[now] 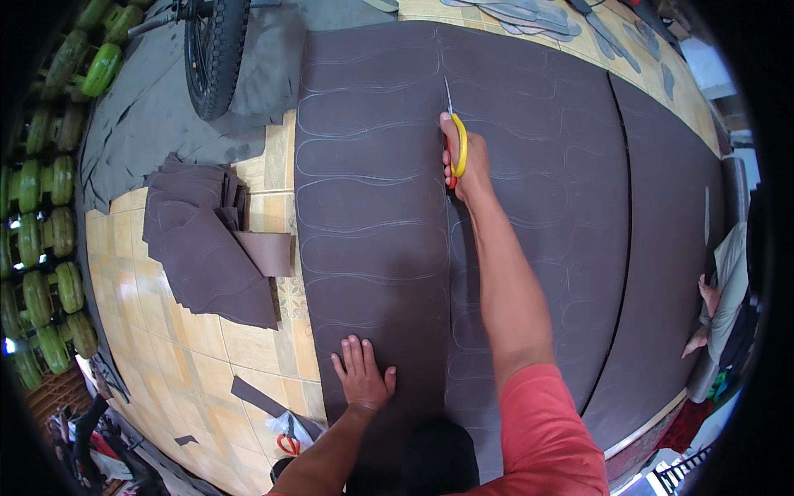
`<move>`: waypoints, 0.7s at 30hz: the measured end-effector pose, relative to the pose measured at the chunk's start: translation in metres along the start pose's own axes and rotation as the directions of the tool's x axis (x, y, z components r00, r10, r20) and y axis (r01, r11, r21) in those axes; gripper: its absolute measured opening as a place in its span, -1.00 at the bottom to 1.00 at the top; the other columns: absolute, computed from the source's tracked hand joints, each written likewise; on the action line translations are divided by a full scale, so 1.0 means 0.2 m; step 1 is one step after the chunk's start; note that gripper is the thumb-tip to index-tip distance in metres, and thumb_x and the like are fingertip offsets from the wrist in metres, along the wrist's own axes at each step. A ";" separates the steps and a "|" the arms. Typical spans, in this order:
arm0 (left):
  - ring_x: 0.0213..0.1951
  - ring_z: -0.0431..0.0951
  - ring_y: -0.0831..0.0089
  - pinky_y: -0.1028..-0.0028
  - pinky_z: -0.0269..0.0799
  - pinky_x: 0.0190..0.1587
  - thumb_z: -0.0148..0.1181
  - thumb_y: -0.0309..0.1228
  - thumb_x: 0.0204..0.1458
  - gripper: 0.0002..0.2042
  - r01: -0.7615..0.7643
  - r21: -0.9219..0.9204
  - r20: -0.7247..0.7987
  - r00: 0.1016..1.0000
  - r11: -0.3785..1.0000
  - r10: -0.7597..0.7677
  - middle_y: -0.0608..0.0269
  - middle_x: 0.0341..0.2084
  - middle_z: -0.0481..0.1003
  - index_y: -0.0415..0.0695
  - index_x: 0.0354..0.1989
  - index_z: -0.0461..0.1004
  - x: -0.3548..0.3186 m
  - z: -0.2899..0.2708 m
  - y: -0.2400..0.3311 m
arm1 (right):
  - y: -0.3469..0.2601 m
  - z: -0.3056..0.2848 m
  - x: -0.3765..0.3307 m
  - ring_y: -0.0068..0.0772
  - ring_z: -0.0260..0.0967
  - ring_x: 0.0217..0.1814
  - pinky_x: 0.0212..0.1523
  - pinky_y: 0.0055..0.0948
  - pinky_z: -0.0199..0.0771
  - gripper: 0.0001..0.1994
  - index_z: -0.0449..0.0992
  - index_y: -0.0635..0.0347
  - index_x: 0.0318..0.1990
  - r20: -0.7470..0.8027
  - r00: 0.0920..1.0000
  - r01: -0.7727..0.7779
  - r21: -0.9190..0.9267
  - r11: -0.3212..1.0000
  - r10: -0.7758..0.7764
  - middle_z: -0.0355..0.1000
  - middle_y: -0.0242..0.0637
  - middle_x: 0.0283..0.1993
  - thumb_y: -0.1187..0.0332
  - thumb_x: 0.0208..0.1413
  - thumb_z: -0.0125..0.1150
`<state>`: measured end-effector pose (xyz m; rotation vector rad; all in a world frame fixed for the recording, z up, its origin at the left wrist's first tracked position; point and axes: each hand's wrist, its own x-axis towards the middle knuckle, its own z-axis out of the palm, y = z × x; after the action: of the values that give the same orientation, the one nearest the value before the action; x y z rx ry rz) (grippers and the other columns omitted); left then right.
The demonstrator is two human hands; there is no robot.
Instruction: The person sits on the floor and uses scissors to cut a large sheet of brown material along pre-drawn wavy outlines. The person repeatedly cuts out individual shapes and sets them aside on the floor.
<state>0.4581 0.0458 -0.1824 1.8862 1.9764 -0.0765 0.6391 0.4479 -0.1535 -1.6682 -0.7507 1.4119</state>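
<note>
A wide dark brown sheet (372, 223) lies on the floor in front of me, marked with rows of curved, sole-shaped outlines in a pale line. My right hand (473, 169) is closed round the handles of a pair of scissors (461, 142), one handle yellow and one red. Their narrow blades point away from me, low over the sheet's far part. A dark straight slit runs from under the right hand back toward me. Fingers spread, my left hand (364, 376) rests flat on the near left part of the sheet and holds nothing.
Left of the sheet, a pile of brown pieces (203, 248) lies on the tiled floor (186, 364). A bicycle wheel (217, 62) stands on grey cloth (269, 74). Orange-handled scissors (289, 445) lie near my left forearm. Grey sole-shaped pieces (529, 16) lie beyond; another person (728, 264) is at right.
</note>
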 end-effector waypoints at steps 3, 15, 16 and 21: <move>0.46 -0.15 -0.21 -0.28 -0.35 0.39 0.03 -0.01 0.10 -0.21 -0.005 0.008 -0.007 1.000 1.000 0.005 -0.35 0.40 -0.03 -0.42 0.34 0.07 0.00 0.00 0.00 | -0.05 0.02 0.07 -0.61 0.10 -0.78 -0.80 -0.55 0.15 -0.47 0.28 0.10 -0.54 -0.002 1.000 0.013 -0.011 1.000 -0.013 0.19 -0.43 -0.68 -0.18 0.12 0.23; 0.46 -0.14 -0.21 -0.27 -0.35 0.40 0.05 -0.01 0.08 -0.21 -0.012 0.000 -0.010 1.000 1.000 0.012 -0.35 0.39 -0.01 -0.42 0.33 0.09 -0.01 0.00 0.00 | -0.11 0.04 0.26 -0.56 0.13 -0.80 -0.80 -0.50 0.17 -0.47 0.35 0.20 -0.53 0.011 0.999 0.051 0.021 0.998 -0.051 0.22 -0.38 -0.69 -0.13 0.12 0.27; 0.46 -0.12 -0.19 -0.28 -0.34 0.39 0.05 0.00 0.09 -0.20 -0.002 0.001 -0.009 1.000 1.000 0.002 -0.32 0.39 0.00 -0.39 0.35 0.08 -0.01 0.01 -0.01 | -0.12 0.04 0.27 -0.56 0.13 -0.80 -0.80 -0.50 0.17 -0.47 0.35 0.20 -0.53 0.007 0.999 0.046 0.011 0.999 -0.046 0.22 -0.38 -0.69 -0.13 0.12 0.27; 0.46 -0.09 -0.14 -0.29 -0.32 0.39 0.06 0.03 0.09 -0.20 -0.001 0.010 -0.035 0.999 1.000 0.001 -0.25 0.39 0.03 -0.33 0.37 0.09 -0.02 0.02 -0.01 | -0.16 0.06 0.36 -0.55 0.14 -0.80 -0.79 -0.49 0.17 -0.48 0.37 0.20 -0.52 0.013 0.998 0.055 -0.007 0.998 -0.055 0.23 -0.38 -0.69 -0.12 0.11 0.27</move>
<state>0.4569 0.0409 -0.1855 1.9065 2.0015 -0.0536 0.6442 0.5263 -0.1624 -1.6334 -0.8037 1.3845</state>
